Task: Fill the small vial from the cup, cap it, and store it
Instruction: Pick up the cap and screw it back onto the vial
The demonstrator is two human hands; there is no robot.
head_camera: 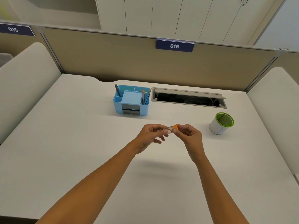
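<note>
A small clear vial [169, 129] is held sideways above the middle of the white desk, its mouth pointing right. My left hand [152, 135] pinches the vial's body between thumb and fingers. My right hand [188, 135] grips the orange cap [175, 127], which sits on the vial's mouth. To the right stands a white cup [217, 126] with a green rim and green inside, upright on the desk, apart from both hands. Its contents cannot be made out.
A light blue desk organiser [131, 109] with pencils and a pen stands behind the hands. Right of it lies an open cable tray [188, 98] sunk into the desk. Beige partitions close the desk at the back and both sides.
</note>
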